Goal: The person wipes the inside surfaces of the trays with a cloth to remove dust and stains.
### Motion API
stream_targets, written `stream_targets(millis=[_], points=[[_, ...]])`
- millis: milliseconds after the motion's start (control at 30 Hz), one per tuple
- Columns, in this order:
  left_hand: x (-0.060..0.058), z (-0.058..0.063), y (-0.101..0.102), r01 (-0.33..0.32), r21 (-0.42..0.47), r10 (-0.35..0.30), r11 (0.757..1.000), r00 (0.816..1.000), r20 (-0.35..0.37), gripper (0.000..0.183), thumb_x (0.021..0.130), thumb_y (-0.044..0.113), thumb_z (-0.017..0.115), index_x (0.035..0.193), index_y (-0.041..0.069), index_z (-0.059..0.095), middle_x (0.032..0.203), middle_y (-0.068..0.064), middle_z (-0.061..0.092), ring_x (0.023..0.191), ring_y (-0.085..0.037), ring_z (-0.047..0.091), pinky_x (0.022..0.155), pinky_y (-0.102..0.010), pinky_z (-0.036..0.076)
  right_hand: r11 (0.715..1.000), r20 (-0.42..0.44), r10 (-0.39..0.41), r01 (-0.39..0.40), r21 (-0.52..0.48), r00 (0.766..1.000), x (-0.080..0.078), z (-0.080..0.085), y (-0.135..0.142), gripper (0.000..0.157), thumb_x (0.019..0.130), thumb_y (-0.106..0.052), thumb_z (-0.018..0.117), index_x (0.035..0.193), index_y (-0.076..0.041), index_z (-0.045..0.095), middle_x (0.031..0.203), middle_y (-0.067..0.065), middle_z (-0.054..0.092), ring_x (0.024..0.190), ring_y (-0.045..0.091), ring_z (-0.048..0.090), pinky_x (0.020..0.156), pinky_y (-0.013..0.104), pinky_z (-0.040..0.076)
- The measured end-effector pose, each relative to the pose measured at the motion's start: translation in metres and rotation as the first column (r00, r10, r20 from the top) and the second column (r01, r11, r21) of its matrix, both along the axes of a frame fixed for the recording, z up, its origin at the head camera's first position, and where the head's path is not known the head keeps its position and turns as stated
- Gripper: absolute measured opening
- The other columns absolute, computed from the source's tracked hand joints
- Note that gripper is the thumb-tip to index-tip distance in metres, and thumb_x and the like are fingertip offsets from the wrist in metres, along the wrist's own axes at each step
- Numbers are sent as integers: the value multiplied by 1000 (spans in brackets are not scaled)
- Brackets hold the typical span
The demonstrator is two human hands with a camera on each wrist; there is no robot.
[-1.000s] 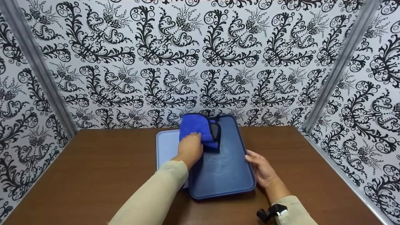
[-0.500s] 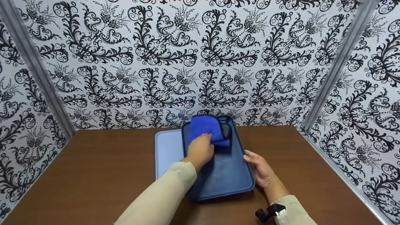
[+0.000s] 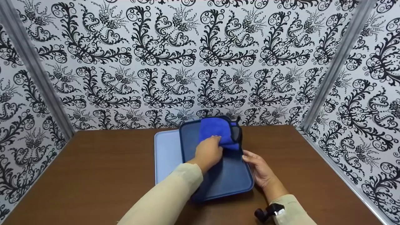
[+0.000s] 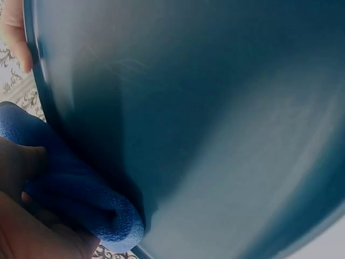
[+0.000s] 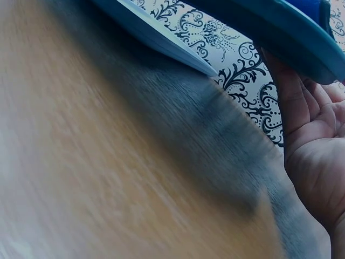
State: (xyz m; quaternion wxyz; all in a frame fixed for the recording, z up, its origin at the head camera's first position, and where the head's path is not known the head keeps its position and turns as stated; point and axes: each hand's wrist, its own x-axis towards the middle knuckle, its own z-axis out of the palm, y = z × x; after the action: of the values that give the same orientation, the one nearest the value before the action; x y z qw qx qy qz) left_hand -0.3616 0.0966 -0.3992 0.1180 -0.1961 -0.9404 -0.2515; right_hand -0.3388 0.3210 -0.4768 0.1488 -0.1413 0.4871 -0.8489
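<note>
A dark blue rectangular tray [image 3: 225,184] is held tilted by my right hand [image 3: 262,170], whose thumb lies over its right rim with the fingers behind. In the right wrist view that hand [image 5: 318,118] grips the tray's edge [image 5: 291,38] from below, above the table. My left hand [image 3: 208,153] grips a folded blue cloth [image 3: 215,128] with black trim and presses it against the tray's upper right part. Seen from the left wrist, the cloth [image 4: 86,189] is bunched between thumb and fingers, close to the rim. Faint streaks mark the tray's surface [image 4: 135,70].
A light blue tray [image 3: 165,156] lies on the brown table [image 3: 109,168], partly covered by the dark one. Patterned panels [image 3: 168,62] stand behind and on both sides. A black strap device [image 3: 272,211] is worn on the right wrist.
My left hand has moved the cloth rightward across the tray, from its upper left to its right rim. The right hand keeps its grip, and the tray has shifted slightly.
</note>
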Motion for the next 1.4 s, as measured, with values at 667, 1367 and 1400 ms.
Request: stream_targets(millis=[667,1367,1400], points=[[0,17,-11,193,-507,-305,840,941,-147,43,101,9,56,143,15,64,154,-3,56,147,-20,50,125,-38,36,994,-41,105,-106,-24,994,-1,-2,3,44,108,1,32,126,-13,69,116,6,78,105,17,75,91,29,61],[-14,15,-24,11,-558,-164,830,961,-224,45,105,9,45,145,19,62,155,0,56,147,-21,50,125,-41,37,986,-45,160,-162,-36,986,1,-2,0,45,108,2,28,129,-8,67,112,6,78,100,16,76,87,28,62],[-13,15,-25,3,-557,-155,831,962,-226,45,105,10,44,145,19,62,155,0,57,147,-22,50,124,-41,37,985,-51,170,-172,-35,984,0,-2,0,46,109,2,27,129,-8,67,112,6,78,100,16,76,86,28,62]])
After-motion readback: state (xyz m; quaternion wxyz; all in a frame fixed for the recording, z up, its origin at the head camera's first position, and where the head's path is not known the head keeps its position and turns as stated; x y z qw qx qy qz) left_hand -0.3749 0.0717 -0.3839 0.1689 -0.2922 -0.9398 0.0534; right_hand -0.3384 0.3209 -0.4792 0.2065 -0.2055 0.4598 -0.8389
